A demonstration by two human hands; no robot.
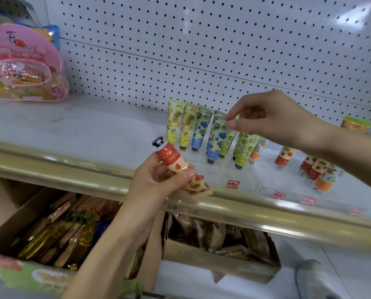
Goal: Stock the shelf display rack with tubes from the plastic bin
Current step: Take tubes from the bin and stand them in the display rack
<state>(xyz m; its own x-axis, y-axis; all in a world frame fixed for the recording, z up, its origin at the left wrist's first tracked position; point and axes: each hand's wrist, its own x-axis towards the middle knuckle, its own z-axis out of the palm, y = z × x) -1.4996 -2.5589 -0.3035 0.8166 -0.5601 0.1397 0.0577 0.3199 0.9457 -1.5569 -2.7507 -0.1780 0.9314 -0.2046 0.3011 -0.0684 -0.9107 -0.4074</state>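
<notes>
While the right hand [264, 119] pinches a blue-flowered tube [216, 139] by its crimp to seat it cap-down in the clear display rack [225, 172], the left hand [158, 180] grips a strawberry tube [172, 161] nearer (next, presumably).

The pinched tube [216, 134] under the right hand [273, 117] is flanked closely by a blue tube [199, 129] left of the grip and green tubes [244, 145] to its right. Behind, passage is closed by the pegboard [202, 61]. Above, open room is left. Further left, bare shelf [94, 126] is found up to the pink bag [22, 65].
</notes>
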